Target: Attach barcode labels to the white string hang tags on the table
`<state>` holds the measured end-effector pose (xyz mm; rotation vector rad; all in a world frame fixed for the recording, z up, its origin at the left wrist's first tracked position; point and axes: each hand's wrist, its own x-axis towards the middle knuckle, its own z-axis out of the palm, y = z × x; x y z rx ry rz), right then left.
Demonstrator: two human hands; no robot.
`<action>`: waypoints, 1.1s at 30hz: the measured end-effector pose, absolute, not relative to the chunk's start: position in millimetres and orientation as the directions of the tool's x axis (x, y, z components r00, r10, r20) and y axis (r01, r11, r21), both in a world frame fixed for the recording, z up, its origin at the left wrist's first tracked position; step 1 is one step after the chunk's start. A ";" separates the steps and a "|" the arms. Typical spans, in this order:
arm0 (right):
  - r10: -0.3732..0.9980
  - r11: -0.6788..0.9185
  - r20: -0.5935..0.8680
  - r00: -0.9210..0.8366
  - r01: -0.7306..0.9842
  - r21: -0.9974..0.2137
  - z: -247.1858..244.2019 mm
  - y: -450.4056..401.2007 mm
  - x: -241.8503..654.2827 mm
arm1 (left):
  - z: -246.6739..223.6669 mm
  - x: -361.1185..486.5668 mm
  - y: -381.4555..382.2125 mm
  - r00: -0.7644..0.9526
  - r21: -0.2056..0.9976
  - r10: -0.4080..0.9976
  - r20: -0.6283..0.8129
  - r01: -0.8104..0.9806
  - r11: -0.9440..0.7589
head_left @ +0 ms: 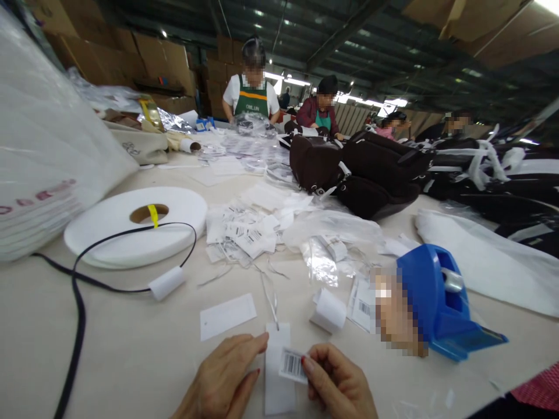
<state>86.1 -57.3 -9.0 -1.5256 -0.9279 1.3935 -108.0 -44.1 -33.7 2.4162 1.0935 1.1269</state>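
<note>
A white hang tag (278, 372) with a thin string lies on the table at the bottom centre. My left hand (225, 378) rests on the tag's left edge with its index finger stretched along the top. My right hand (338, 381) pinches a small barcode sticker (292, 365) and presses it onto the tag's right side. A blank white card (227, 315) lies just above my left hand, and a small roll of white labels (328, 311) sits above my right hand.
A blue tape dispenser (441, 302) stands at the right. A pile of barcode tags (244, 230), a large white tape roll (140, 224), a black cable (78, 302) and dark bags (362, 171) lie further back. Several people work at the table's far end.
</note>
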 end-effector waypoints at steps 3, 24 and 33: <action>0.927 -0.375 -0.375 0.019 0.076 -0.924 -10.3 -53.7 85.6 | -35.0 -105.6 -44.0 0.421 0.579 0.749 0.512 0.474 -0.663; 0.903 -0.392 -0.423 -0.072 0.261 -0.882 -8.6 -46.5 84.3 | -43.2 -106.0 -42.6 0.500 0.625 0.791 0.353 0.503 -0.596; 0.897 -0.404 -0.433 -0.087 0.231 -0.885 -14.2 -45.8 88.5 | -37.3 -103.8 -44.2 0.511 0.631 0.811 0.286 0.536 -0.561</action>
